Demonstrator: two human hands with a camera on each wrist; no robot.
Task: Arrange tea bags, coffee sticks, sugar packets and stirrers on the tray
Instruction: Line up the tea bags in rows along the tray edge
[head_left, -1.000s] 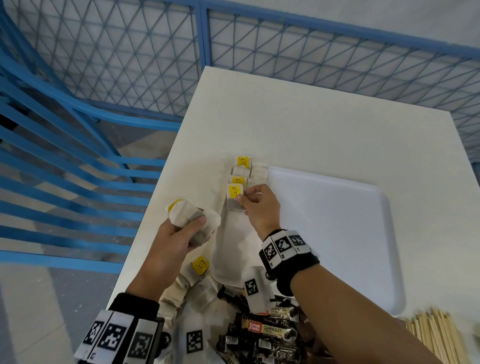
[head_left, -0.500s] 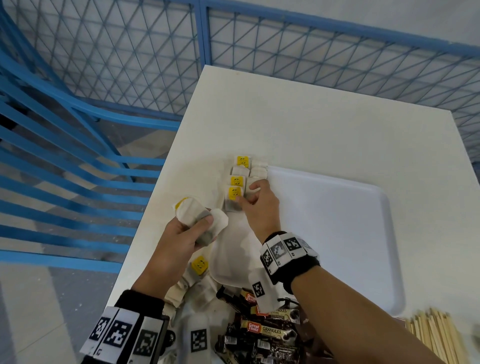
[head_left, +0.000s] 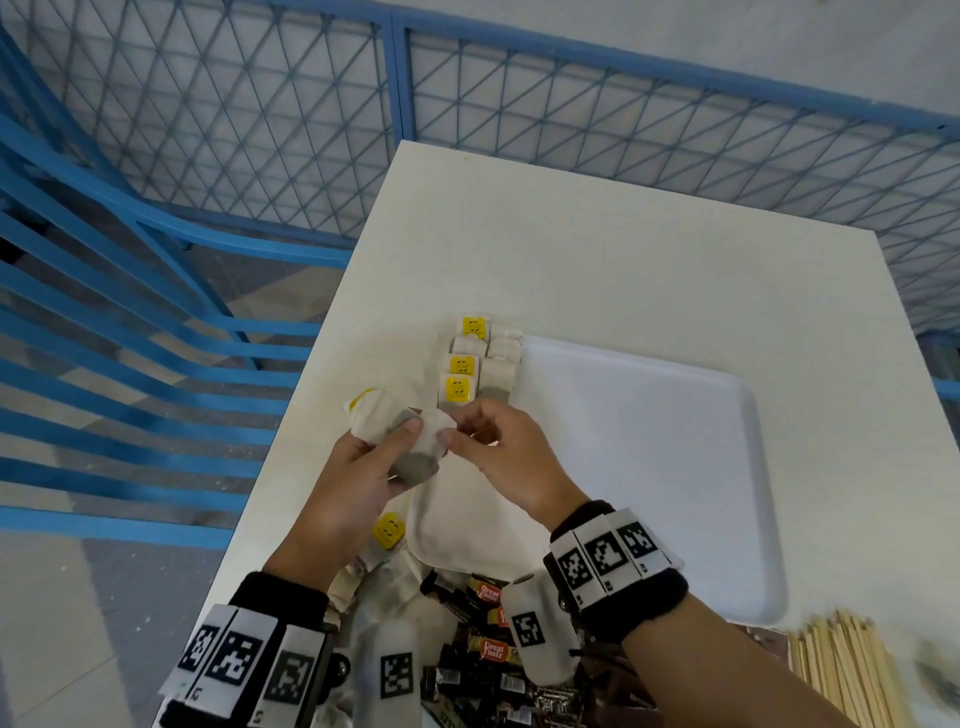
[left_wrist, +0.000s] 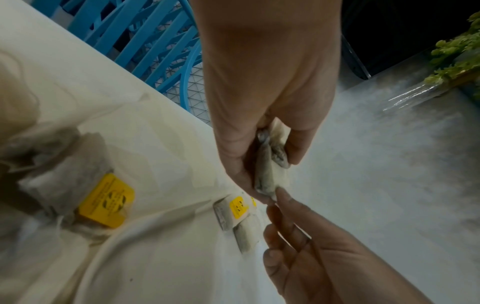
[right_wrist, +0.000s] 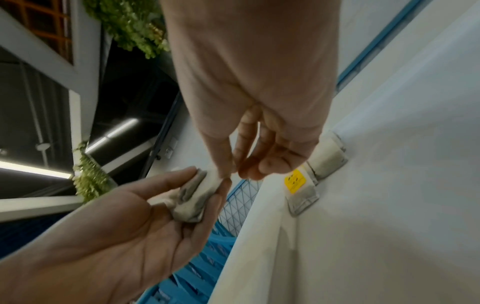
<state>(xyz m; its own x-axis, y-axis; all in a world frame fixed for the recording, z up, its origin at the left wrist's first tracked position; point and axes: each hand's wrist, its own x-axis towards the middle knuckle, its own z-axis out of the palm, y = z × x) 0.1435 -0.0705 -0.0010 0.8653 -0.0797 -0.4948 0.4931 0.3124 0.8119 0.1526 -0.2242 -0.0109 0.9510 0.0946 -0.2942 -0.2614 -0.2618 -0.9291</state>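
My left hand grips a small bundle of white tea bags above the tray's left edge; one shows a yellow tag. My right hand meets it from the right and pinches the corner of one tea bag with thumb and forefinger. The right wrist view shows that pinch on the bundle, which lies across my left fingers. The left wrist view shows the tea bags in my left hand. A row of tea bags lies along the left side of the white tray.
Loose tea bags lie by the tray's near-left corner. A heap of dark coffee sticks sits at the front edge, and wooden stirrers lie at the front right. A blue chair stands beyond the table's left edge.
My right hand has left the row of tea bags on the tray and drawn back to the bundle in my left hand, now pinching one. The left hand shifted slightly right.
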